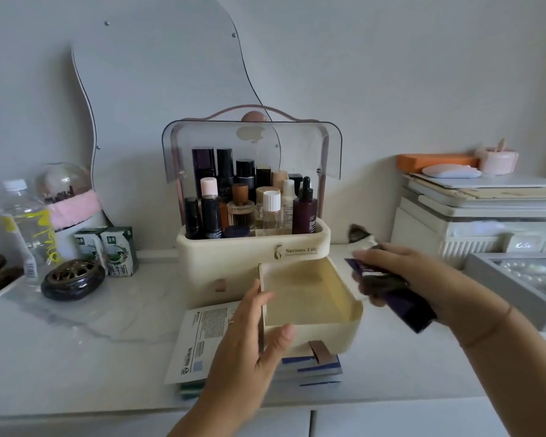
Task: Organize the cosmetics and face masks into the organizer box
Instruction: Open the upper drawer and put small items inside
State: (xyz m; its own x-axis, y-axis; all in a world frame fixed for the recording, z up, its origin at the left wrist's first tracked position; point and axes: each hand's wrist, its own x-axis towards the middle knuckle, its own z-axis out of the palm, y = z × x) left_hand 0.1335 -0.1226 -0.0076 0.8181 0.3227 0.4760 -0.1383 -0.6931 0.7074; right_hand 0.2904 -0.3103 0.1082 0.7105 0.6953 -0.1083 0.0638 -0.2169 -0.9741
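Note:
A cream organizer box point(252, 247) stands mid-table with its smoky lid raised; several cosmetic bottles point(249, 200) fill its top tray. Its lower drawer point(312, 329) is pulled out and shows a bare bottom. My left hand point(249, 335) grips the drawer's front left corner, thumb on the front wall. My right hand point(404, 279) is just right of the drawer and holds a stack of dark purple face mask packets point(401, 301). More face mask packets point(199, 339) lie flat in a pile under and in front of the drawer, the top one white with printed text.
To the left stand a water bottle point(26, 228), two milk cartons point(108, 250), a dark incense burner point(73, 282) and a wavy mirror point(158, 83). On the right are stacked white storage boxes point(473, 216) and a grey jewellery tray point(511, 279). The table's front edge runs below my arms.

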